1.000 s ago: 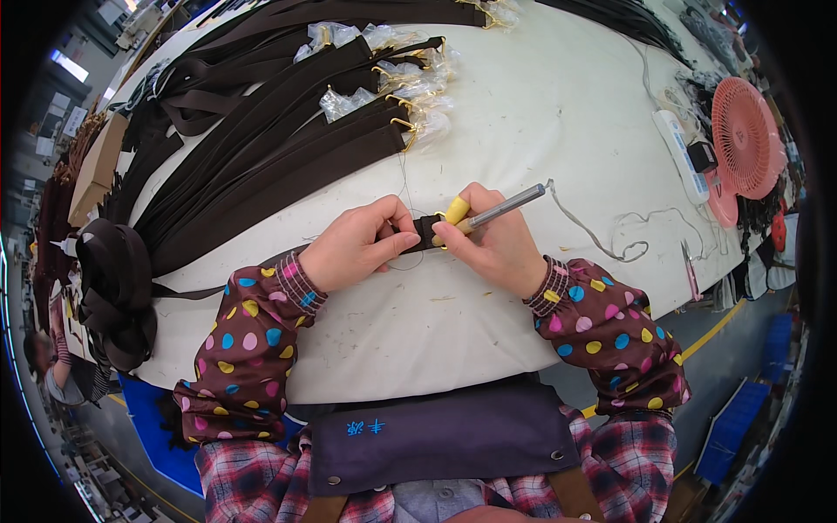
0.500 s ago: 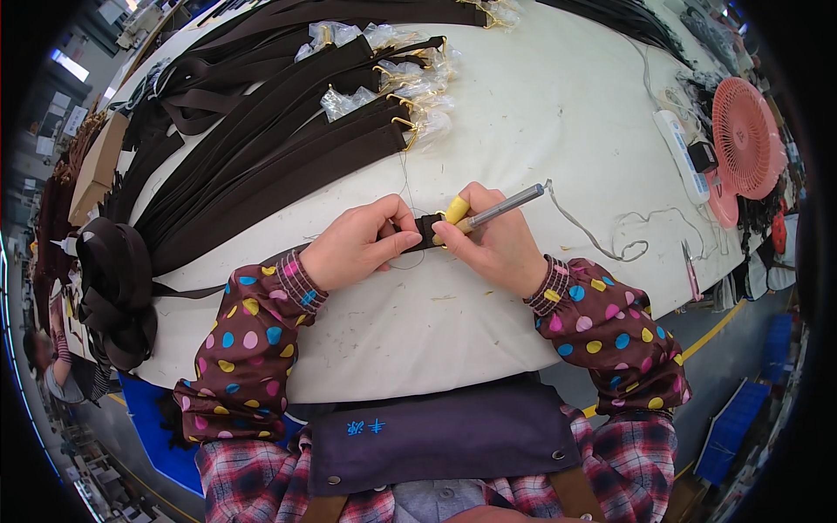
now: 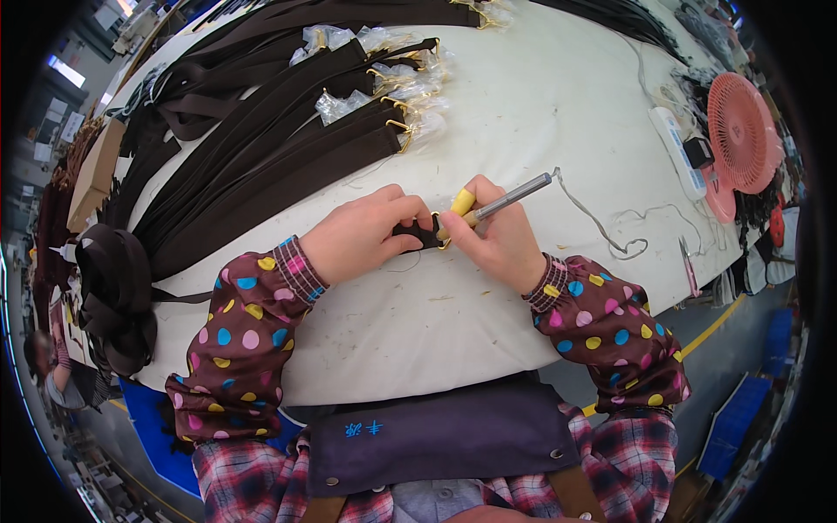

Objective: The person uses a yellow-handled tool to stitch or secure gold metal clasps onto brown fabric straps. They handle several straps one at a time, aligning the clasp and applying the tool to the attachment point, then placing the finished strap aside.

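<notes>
My left hand [image 3: 362, 235] is closed on the dark brown strap [image 3: 423, 235], pinching it near its end. A small gold metal fitting [image 3: 445, 243] shows at that end, partly behind my right fingers. My right hand [image 3: 506, 244] grips a silver pen-shaped tool [image 3: 516, 193] with a tan lower part; a grey cord runs from its upper end. The tool's tip is hidden at the strap's end. On my right index finger sits a yellow finger sleeve [image 3: 462, 203]. A thin dark thread loops just below the strap.
Several dark straps [image 3: 288, 174] with gold hooks in plastic wrap lie at the upper left; a coiled strap [image 3: 113, 296] hangs at the left edge. At the right are a pink fan [image 3: 741, 131], a white power strip [image 3: 677, 152] and pink-handled scissors [image 3: 689, 266] on the white table [image 3: 418, 340].
My left hand has shifted up and over the strap, its fingers now covering more of it. My right hand and the tool have moved only slightly. The view has shifted a little.
</notes>
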`<state>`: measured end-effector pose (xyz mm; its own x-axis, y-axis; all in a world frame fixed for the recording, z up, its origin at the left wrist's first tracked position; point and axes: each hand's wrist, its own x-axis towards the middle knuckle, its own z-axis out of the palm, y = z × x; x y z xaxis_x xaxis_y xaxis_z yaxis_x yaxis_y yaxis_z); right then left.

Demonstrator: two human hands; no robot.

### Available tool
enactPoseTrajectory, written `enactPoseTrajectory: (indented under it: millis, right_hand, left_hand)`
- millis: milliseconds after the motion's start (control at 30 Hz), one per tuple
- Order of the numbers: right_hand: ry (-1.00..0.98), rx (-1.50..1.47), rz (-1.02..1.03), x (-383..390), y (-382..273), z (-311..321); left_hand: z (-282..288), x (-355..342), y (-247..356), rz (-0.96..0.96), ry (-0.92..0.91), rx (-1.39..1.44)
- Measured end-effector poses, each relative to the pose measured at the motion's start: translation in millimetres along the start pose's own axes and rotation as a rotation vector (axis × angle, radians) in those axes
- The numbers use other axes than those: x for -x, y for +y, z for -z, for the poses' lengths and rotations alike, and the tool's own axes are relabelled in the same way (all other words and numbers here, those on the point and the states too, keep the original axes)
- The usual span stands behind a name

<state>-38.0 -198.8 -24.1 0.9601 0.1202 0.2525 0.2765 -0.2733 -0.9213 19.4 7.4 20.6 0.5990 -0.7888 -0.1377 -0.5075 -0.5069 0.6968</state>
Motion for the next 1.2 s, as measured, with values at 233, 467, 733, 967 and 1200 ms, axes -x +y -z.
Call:
enactPoseTrajectory:
  millis: [233, 467, 733, 967, 1200]
  right_hand:
    - [-0.067, 0.069, 0.020, -1.8, -0.2, 1.1]
    - [-0.055, 0.071, 0.043, -1.9, 1.7, -0.6]
    - [-0.069, 0.110, 0.050, -2.0, 4.5, 0.2]
    - [-0.073, 0.136, 0.058, -2.2, 5.4, 0.0]
    - [-0.080, 0.083, 0.003, -2.0, 3.3, -0.5]
  left_hand:
    - [3.7, -15.0, -17.7, -0.078, -0.106, 0.043]
    - [0.0, -14.3, -18.5, -0.069, -0.066, 0.056]
    - [0.5, -14.5, -15.0, -0.028, -0.062, 0.037]
    - [0.9, -14.3, -13.2, -0.010, -0.066, 0.038]
    - [-2.1, -13.7, -19.3, -0.009, -0.024, 0.105]
